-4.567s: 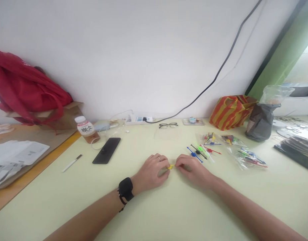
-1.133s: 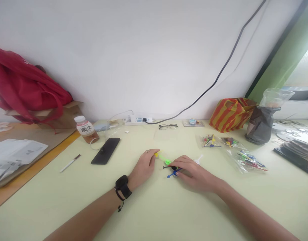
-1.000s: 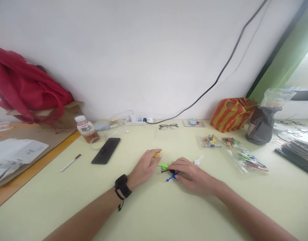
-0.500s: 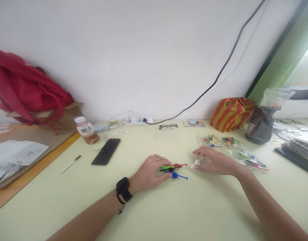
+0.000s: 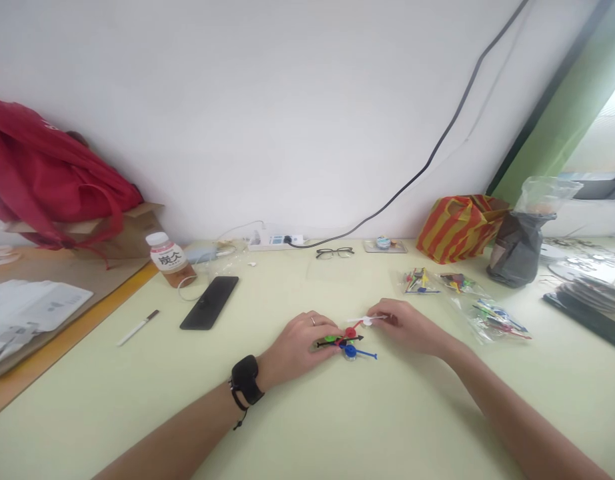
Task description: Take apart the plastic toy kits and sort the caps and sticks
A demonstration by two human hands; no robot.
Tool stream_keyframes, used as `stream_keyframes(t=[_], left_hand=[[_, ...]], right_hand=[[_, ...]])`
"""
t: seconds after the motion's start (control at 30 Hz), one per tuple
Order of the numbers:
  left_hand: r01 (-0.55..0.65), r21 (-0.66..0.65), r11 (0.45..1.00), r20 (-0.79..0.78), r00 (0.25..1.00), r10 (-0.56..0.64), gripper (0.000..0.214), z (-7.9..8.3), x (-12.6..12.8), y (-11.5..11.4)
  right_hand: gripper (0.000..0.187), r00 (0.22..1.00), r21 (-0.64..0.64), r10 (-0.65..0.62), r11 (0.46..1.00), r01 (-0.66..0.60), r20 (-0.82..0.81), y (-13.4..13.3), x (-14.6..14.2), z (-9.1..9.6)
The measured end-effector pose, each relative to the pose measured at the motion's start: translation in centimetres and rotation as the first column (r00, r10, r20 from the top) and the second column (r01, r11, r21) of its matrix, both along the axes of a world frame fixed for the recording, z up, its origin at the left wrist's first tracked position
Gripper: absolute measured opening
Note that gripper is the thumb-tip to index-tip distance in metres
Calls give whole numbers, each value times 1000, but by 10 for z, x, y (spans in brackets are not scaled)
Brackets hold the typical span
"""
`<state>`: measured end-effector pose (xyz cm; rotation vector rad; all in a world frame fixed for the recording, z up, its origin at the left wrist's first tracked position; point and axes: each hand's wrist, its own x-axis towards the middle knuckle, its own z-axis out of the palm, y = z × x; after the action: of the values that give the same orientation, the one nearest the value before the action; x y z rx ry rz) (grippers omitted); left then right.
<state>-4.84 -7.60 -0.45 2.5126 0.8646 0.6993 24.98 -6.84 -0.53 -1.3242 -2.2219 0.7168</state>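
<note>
My left hand (image 5: 300, 340), with a ring and a black watch on the wrist, rests on the pale green table (image 5: 337, 427). Its curled fingertips press down on a small stack of coloured plastic pointer pieces (image 5: 348, 343): green, black, red and blue. My right hand (image 5: 405, 327) pinches a white pointer piece (image 5: 365, 321) and holds it just above and right of that stack.
Clear bags of more coloured pieces (image 5: 490, 313) lie to the right. A black phone (image 5: 210, 301), a drink bottle (image 5: 165, 257), a pen (image 5: 137, 327), glasses (image 5: 335, 252) and a power strip (image 5: 277, 239) sit behind. A striped bag (image 5: 457, 223) and grey pouch (image 5: 517, 247) stand far right; a red backpack (image 5: 52, 180) is far left.
My right hand left the stack, reached right, picked the white piece off the table and brought it back beside the stack. My left hand stayed on the coloured pieces.
</note>
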Motion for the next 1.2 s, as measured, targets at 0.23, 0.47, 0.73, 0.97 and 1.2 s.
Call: stream_keyframes(t=[0.23,0.47,0.73,0.97,1.2], left_hand=[[-50,39,998,12,999,50,46,-2,0,-1],[-57,-19,998,-18,998,56,41,-2,-1,-3],[-202,103,974,-47,977,207,39,19,-17,30],[-182,153,971,-231,949,214,44,-7,-15,100],[-169,150,974,32,986,166,22,15,-6,114]], right_hand=[[30,982,-8,174,984,-175,-69,-17,-29,10],[63,978,-33,184,982,-188,-100,-24,-32,5],[50,981,28,162,987,-160,-106,-15,-27,8],[36,992,81,88,993,-82,-86,5,-24,16],[45,991,167,-17,985,39,-132,53,-13,58]])
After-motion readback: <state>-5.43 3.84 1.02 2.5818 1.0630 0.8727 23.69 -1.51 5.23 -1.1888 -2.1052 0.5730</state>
